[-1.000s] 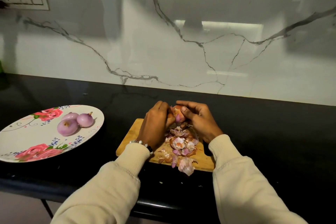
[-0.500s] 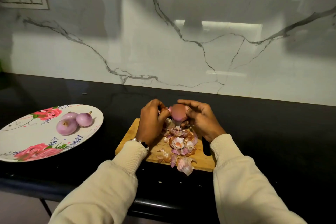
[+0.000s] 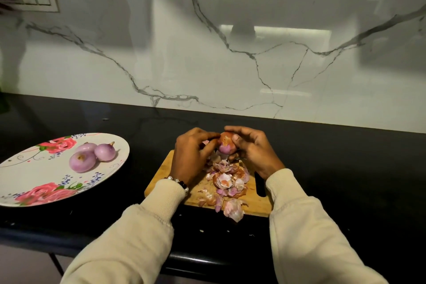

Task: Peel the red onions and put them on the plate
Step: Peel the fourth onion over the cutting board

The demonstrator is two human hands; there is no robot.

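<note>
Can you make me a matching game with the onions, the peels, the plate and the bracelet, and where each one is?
Things:
1. onion being peeled
2. peeled onions
3. onion skins
4. beaded bracelet

Places:
A. on the flowered plate
B. on the left wrist
C. held between the left hand and right hand
D. piled on the wooden cutting board

Pairs: 1-C, 2-A, 3-D, 4-B

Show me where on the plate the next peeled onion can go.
The plate has bare room at its middle and left, between the two rose prints, left of the three peeled onions bunched at its right. The cutting board is crowded with peels.
</note>
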